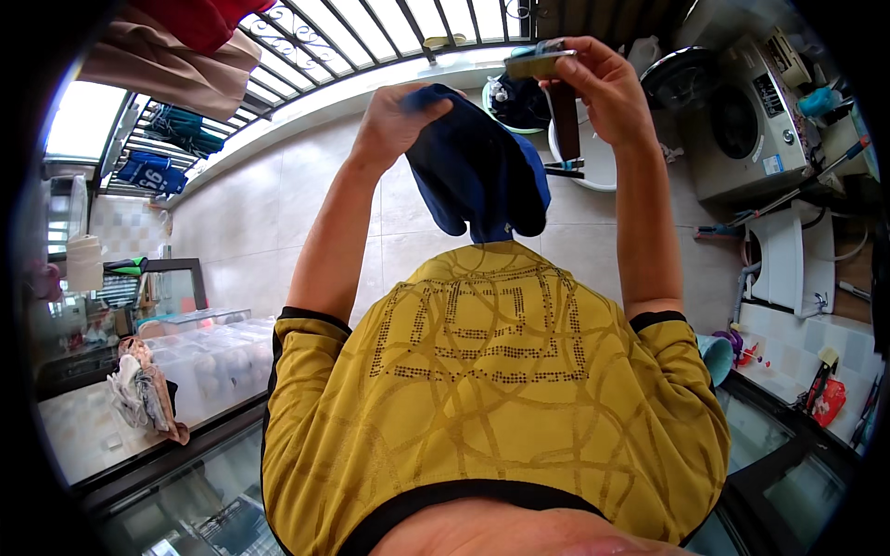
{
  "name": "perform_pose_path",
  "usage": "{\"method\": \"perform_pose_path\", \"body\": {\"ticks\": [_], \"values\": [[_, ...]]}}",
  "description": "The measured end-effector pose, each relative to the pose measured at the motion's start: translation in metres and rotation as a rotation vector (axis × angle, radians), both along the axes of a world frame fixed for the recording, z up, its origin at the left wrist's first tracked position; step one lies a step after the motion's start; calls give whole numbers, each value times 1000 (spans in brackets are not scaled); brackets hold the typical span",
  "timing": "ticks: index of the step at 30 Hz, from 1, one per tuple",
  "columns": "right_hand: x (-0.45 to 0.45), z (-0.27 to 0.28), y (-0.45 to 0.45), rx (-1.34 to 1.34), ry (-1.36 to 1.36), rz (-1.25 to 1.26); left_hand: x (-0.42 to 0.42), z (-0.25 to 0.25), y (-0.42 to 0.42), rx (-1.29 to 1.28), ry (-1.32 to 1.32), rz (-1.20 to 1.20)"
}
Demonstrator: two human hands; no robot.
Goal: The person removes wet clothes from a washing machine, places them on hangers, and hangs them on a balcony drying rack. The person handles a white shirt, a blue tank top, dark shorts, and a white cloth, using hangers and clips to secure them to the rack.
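Note:
My left hand [400, 128] grips the upper edge of a dark blue garment [480, 153], which looks like a pair of shorts. It hangs in folds in front of my chest and bears a small white mark near its bottom edge. In my right hand [605, 90] is a brown clip hanger [564, 121], pinched between thumb and fingers. Its long flat bar points down, and a clip-like end shows below. The top of the hanger is blurred, so its exact shape is unclear. Garment and hanger look apart at the top; lower down they overlap in view.
A white basin [599, 163] and a tub holding dark clothes [518, 104] stand on the tiled floor [327, 187]. To the right is a washing machine [730, 125] with its door open. Clothes [174, 66] hang by the railing [354, 38]. Plastic storage boxes [215, 354] sit at left.

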State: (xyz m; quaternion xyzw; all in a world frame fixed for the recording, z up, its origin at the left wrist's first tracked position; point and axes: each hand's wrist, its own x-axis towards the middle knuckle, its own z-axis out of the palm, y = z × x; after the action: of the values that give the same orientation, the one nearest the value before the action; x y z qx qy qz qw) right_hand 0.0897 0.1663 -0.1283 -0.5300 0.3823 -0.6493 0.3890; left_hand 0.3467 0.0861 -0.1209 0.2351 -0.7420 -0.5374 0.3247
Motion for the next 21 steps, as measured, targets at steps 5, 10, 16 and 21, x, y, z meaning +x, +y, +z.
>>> {"method": "perform_pose_path", "body": {"ticks": [5, 10, 16, 21], "values": [[7, -7, 5, -75, -38, 91, 7, 11, 4, 8, 57, 17], [17, 3, 2, -121, -52, 156, 5, 21, 9, -142, -11, 11], [22, 6, -1, -91, 32, 117, -2, 18, 4, -374, -27, -4], [23, 3, -6, -72, 58, 75, -5, 14, 5, -410, -10, 52]]}}
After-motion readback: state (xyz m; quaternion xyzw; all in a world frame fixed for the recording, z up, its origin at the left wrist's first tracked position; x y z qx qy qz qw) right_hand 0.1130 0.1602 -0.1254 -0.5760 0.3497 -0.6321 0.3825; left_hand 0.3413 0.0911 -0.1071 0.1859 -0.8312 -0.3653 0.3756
